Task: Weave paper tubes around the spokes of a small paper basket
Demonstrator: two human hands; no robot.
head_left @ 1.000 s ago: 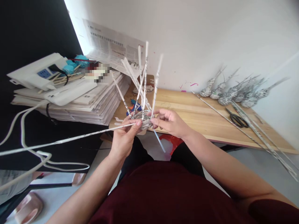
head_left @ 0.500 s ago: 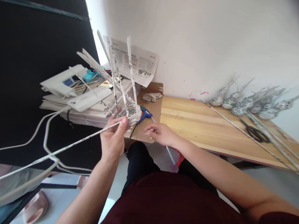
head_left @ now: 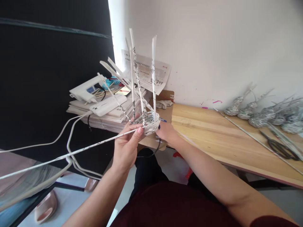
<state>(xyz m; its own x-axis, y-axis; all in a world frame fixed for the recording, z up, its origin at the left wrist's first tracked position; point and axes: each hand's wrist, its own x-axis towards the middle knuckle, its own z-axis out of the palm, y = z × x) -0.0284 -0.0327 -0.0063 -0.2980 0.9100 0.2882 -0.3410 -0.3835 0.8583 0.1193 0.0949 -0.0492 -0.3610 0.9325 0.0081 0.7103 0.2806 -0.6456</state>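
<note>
My left hand (head_left: pixel 127 143) pinches the near side of a small woven paper basket (head_left: pixel 152 123), thumb in front and fingers mostly behind. Several rolled newspaper stakes (head_left: pixel 136 74) stick up from its rim. From under the thumb a long paper tube (head_left: pixel 92 145) runs out to the lower left. Just behind the basket, my right hand (head_left: pixel 165 130) is closed around a blue glue gun (head_left: pixel 163 120), largely covered by the hand and basket. The right fingertips are hidden. A translucent glue stick (head_left: pixel 189 139) shows beyond the right wrist.
Stacked papers (head_left: pixel 106 123) with a white power strip (head_left: pixel 86 90) stand at left. On the wooden table (head_left: pixel 196 123) are a cardboard sheet (head_left: pixel 169 110), scissors (head_left: pixel 279 146), a long paper tube (head_left: pixel 248 135) and several woven paper pieces (head_left: pixel 258 116). White cables (head_left: pixel 68 138) hang left.
My right hand has moved forward behind the basket and taken hold of the glue gun; its glue stick now points right. The view has turned left, and my left hand keeps its grip.
</note>
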